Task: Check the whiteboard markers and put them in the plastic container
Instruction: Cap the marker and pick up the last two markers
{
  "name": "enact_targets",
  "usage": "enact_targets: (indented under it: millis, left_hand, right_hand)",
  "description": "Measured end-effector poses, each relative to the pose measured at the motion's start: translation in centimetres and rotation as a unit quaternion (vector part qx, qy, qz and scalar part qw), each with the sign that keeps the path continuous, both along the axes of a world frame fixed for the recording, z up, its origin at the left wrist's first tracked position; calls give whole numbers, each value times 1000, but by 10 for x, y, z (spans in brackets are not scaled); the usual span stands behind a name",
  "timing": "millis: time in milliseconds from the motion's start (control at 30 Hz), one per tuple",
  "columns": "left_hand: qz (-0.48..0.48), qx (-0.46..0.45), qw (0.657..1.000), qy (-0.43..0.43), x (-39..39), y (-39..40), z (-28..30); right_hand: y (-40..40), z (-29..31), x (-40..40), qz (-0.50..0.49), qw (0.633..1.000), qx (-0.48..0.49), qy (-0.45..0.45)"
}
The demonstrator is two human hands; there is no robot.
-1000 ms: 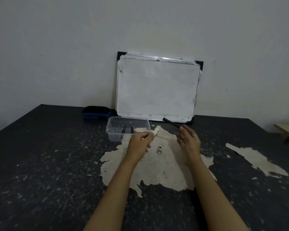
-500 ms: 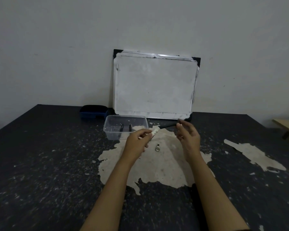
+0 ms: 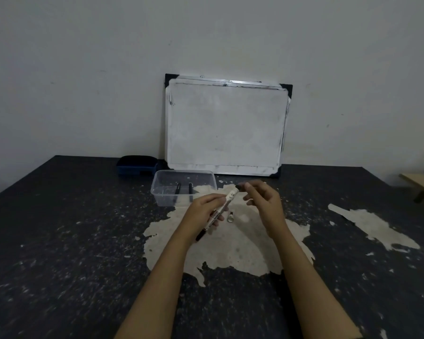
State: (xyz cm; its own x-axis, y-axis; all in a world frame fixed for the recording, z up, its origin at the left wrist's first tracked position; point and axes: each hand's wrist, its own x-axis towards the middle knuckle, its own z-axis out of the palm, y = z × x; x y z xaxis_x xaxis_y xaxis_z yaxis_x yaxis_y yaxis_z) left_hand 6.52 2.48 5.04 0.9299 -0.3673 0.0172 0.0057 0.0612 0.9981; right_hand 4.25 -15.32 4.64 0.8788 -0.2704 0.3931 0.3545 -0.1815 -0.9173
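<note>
Head view: dark peeling table, grey wall; left hand clasps marker, right hand loose.

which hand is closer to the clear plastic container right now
Left. The left hand, holding a marker, sits just in front of the plastic container, by its near right corner. The right hand is farther off to the container's right, at the marker's cap end.

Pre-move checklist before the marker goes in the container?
1. Marker held by left hand: ok.
2. Cap fully seated: cannot tell; right hand fingers sit at the cap end.
3. Plastic container open, no lid: ok.
4. Room inside beside the two black markers: ok.
5. Small metal object lies below the marker, not in the path to the container: ok.
</note>
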Motion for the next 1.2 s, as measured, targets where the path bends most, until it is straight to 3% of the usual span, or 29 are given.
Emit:
enact_targets:
  millis: [233,367,600,767,867,967,1200]
  left_hand:
    - [28,-88,994,53,0,2,-3]
    - [67,-140,985,78,3,2,-3]
    - [74,-155,982,81,4,1,-4]
    - [77,-140,984,80,3,1,-5]
    - [67,-79,994,45,3,2,-5]
    - [62,-7,998,-5,3,2,-7]
    - [53,42,997,-38,2,4,-8]
  right_hand:
    - [2,2,1,2,999,-13,37]
    - [-5,-8,-2,-29,971,-214,102]
    - [5,-14,-6,-34,928,-323,183]
    - [1,-15,-3,-33,955,-245,163]
    - [0,-12,1,-32,988,-92,118]
    - [1,-4,1,-13,996,26,84]
    - [1,-1,-1,23,998,44,48]
